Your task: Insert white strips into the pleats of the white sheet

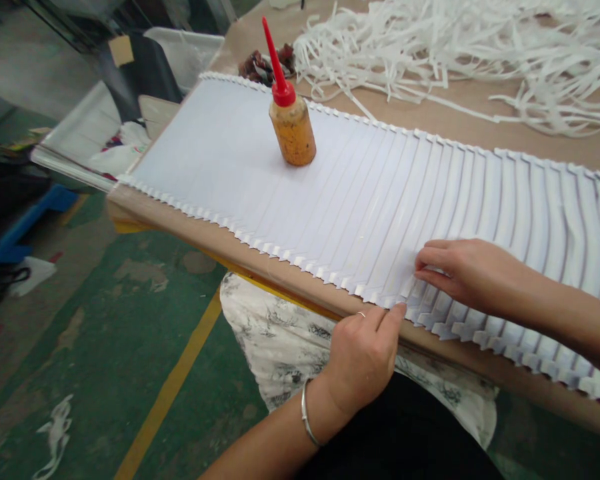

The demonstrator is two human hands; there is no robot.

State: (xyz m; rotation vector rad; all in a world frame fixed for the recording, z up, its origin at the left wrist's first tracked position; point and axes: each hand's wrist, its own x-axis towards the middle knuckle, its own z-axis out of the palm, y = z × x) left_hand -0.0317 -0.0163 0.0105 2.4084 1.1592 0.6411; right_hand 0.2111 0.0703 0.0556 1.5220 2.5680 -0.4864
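Across the middle of the frame, overlapping white paper sheets (pixel 340 200) lie fanned along the desk (pixel 290 283). The left hand (pixel 363 353), loosely curled, pinches at their near edge, seemingly one sheet. The right hand (pixel 463 270) presses flat, fingers extended, on the sheets at right. A glue bottle (pixel 291 123) stands upright on them, upper centre.

A long row of white paper sheets (pixel 360 200), fanned out and overlapping like shingles, runs from the upper left of the frame to the right edge. Each sheet lies flat, shifted slightly past its neighbour, so the near and far edges form a saw-toothed line. Toward the right the sheets bow and gaps show between them
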